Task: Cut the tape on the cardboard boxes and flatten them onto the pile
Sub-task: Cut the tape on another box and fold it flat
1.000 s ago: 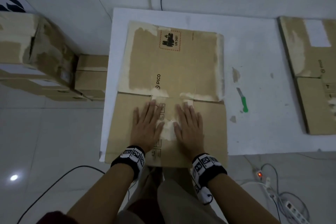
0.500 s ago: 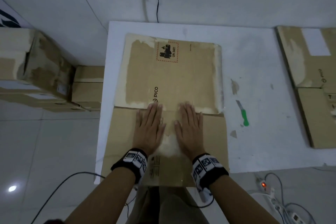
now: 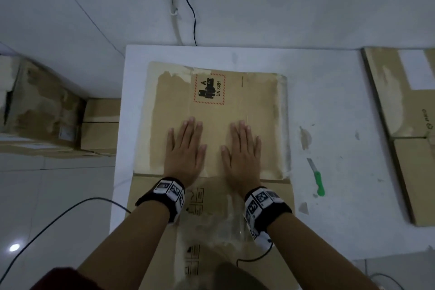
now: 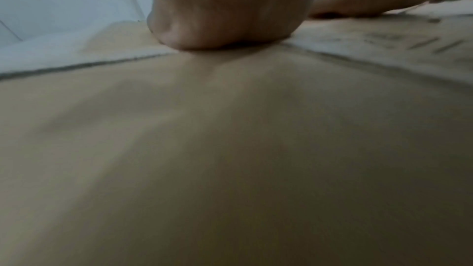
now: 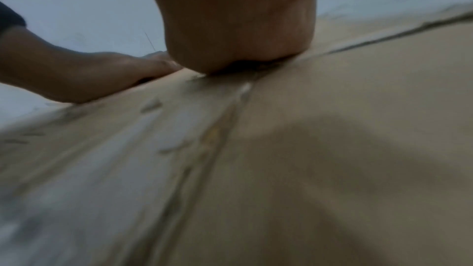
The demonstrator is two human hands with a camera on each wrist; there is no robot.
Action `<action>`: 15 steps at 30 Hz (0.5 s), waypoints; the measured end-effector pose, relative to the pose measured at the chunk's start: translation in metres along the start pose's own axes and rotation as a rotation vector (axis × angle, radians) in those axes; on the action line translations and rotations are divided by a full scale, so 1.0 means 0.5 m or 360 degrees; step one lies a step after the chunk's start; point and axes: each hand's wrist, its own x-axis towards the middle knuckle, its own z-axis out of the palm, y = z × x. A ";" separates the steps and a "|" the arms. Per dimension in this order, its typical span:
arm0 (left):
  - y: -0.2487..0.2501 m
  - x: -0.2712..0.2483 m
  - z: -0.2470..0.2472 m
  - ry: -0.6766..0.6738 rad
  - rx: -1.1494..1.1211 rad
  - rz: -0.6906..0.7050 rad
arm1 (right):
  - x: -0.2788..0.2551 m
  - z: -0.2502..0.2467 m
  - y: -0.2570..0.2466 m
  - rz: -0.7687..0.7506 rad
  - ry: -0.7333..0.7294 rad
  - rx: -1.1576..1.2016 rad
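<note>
Your hands have slid up the frame onto the far panel. Left hand point(image 3: 186, 148) and right hand point(image 3: 242, 150) press flat, fingers straight, flattening the box point(image 3: 235, 92). Next, move it to the pile point(image 3: 400, 106) at right.

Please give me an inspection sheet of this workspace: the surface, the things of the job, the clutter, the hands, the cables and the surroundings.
Surface: white table, marked with small stains and scraps.
Job's things: flattened cardboard box lies on the table, its near part overhanging the table edge; green-handled knife lies to its right, untouched; pile of flattened cardboard at the table's right end.
Clutter: torn tape scraps beside the box.
Hands: left hand and right hand press flat on the box, fingers straight, holding nothing.
Cables: black cable down the wall; another cable on the floor at left.
Surroundings: unflattened boxes stacked on the floor at left; white wall behind.
</note>
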 end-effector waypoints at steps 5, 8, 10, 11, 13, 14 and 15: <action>0.002 0.106 -0.013 0.0032 0.0009 0.0009 | 0.097 -0.027 0.008 0.0026 0.0060 0.0081; -0.018 0.201 -0.018 -0.0034 -0.0054 -0.0116 | 0.211 -0.037 0.020 0.0043 0.0021 0.0065; -0.031 0.243 -0.016 -0.0096 -0.0060 -0.0149 | 0.269 -0.037 0.026 0.0032 -0.0033 0.0008; -0.035 0.255 -0.017 -0.0100 -0.0064 -0.0158 | 0.285 -0.034 0.028 0.0036 -0.0067 -0.0016; -0.038 0.264 -0.014 -0.0072 -0.0061 -0.0171 | 0.295 -0.029 0.031 0.0054 -0.0102 -0.0044; -0.037 0.262 -0.011 -0.0056 -0.0052 -0.0176 | 0.293 -0.026 0.032 0.0063 -0.0106 -0.0045; -0.036 0.260 -0.009 -0.0054 -0.0039 -0.0179 | 0.291 -0.025 0.033 0.0073 -0.0113 -0.0044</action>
